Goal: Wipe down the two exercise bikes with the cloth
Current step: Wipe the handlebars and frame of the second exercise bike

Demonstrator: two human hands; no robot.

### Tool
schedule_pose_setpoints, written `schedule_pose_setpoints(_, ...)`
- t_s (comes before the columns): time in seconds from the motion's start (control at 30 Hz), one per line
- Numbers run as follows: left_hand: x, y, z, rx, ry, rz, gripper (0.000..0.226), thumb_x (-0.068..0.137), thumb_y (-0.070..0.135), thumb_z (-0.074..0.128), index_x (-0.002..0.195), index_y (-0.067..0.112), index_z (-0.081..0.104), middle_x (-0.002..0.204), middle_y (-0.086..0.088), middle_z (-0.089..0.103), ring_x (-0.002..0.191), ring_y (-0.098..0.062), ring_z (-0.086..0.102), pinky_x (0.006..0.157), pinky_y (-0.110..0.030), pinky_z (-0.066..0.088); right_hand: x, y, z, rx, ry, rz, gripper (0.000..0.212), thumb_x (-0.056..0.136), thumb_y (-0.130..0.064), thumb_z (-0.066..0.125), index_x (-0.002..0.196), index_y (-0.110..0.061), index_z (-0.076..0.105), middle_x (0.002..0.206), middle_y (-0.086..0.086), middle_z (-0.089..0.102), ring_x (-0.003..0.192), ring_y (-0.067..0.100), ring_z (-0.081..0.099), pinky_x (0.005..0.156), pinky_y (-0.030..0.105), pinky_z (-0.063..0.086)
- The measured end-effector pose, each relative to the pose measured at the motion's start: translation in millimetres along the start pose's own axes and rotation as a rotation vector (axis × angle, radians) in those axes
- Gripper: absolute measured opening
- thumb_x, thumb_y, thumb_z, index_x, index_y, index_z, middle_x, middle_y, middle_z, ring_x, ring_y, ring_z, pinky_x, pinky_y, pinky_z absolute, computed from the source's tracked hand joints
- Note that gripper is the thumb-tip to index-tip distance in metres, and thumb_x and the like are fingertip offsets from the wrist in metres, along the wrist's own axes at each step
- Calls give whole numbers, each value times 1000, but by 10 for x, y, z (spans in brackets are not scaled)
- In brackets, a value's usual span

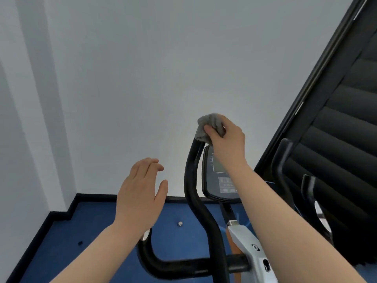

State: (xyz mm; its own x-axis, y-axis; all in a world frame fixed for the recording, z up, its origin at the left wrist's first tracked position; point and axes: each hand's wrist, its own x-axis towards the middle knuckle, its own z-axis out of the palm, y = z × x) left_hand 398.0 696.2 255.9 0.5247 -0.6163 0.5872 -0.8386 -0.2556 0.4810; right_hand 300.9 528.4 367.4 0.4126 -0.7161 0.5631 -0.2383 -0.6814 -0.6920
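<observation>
An exercise bike fills the lower middle of the head view, with a black curved handlebar (192, 180) and a dark console (216, 180) with a small screen and buttons. My right hand (226, 139) is closed on a grey cloth (206, 125), which is wrapped over the top end of the left handlebar upright. Held flat with fingers together and thumb apart, my left hand (140, 195) hovers left of the handlebar, above its lower left grip, holding nothing. A second black handlebar (285, 170) shows at the right; the rest of that bike is hidden.
A white wall stands straight ahead and a wall corner at left. Dark louvred blinds or a shutter (336, 99) slope along the right. The floor (98, 231) is blue with a black skirting; a small metal piece (180, 224) lies on it.
</observation>
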Motion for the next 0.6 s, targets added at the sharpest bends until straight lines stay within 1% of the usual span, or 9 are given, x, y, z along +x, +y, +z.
schedule_pose_setpoints(0.07, 2, -10, -9, 9, -8, 4, 31, 87, 36, 38, 109, 21, 54, 128, 8, 51, 122, -9, 38, 86, -22, 38, -180, 178, -86, -22, 34, 60, 9, 87, -20, 64, 79, -17, 62, 69, -2, 64, 65, 7, 59, 58, 11, 45)
schedule_pose_setpoints(0.13, -2, -16, -16, 11, -11, 1, 31, 87, 36, 38, 108, 21, 55, 128, 8, 50, 123, -8, 37, 87, -21, 38, -332, 279, -101, -28, -24, 111, 10, 87, -21, 65, 81, -13, 67, 74, 10, 69, 74, 25, 65, 67, 32, 55)
schedule_pose_setpoints(0.17, -3, -20, -21, 13, -13, 1, 31, 87, 36, 38, 108, 22, 55, 128, 8, 50, 123, -8, 36, 87, -22, 38, -345, 290, -88, 10, -13, 128, 9, 86, -21, 67, 84, -13, 69, 76, 10, 70, 76, 23, 66, 69, 35, 57)
schedule_pose_setpoints(0.23, 3, -20, -19, 26, -13, 8, 30, 86, 36, 38, 106, 22, 55, 127, 8, 51, 123, -8, 37, 86, -22, 39, -333, 220, -33, 105, 80, 135, 6, 82, -19, 71, 86, -16, 70, 76, -5, 71, 74, 6, 67, 68, 23, 55)
schedule_pose_setpoints(0.3, 12, -16, -5, 35, -12, 9, 30, 86, 37, 38, 104, 21, 56, 126, 7, 51, 122, -9, 38, 85, -22, 40, -386, 158, 68, 136, 143, 154, 11, 77, -21, 75, 87, -19, 69, 75, -11, 69, 72, 1, 65, 67, 18, 52)
schedule_pose_setpoints(0.4, 10, -3, 13, 42, -8, -4, 29, 85, 37, 40, 101, 20, 57, 123, 5, 52, 120, -12, 39, 82, -25, 42, -705, 222, 206, 21, 4, 163, 18, 74, -21, 76, 88, -28, 69, 77, -16, 70, 77, 1, 65, 70, 18, 51)
schedule_pose_setpoints(0.47, 27, 1, 19, 53, -3, 2, 28, 84, 36, 40, 99, 19, 57, 121, 4, 53, 118, -14, 40, 81, -27, 43, -796, 213, 176, -43, -116, 139, 18, 73, -19, 77, 86, -29, 70, 76, -18, 70, 73, -2, 64, 68, 15, 49)
schedule_pose_setpoints(0.5, 34, 1, 22, 56, -1, 8, 28, 84, 36, 40, 99, 19, 58, 120, 3, 53, 116, -14, 40, 81, -27, 43, -761, 175, 133, -74, -123, 124, 16, 72, -22, 78, 84, -28, 70, 73, -16, 69, 70, -1, 64, 66, 15, 48)
schedule_pose_setpoints(0.6, 36, -15, 12, 44, -2, 14, 28, 84, 35, 40, 97, 18, 58, 118, 3, 54, 114, -16, 43, 79, -27, 43, -527, -25, 23, -39, 78, 73, 17, 73, -28, 78, 86, -27, 67, 79, -15, 66, 75, -1, 61, 65, 9, 46)
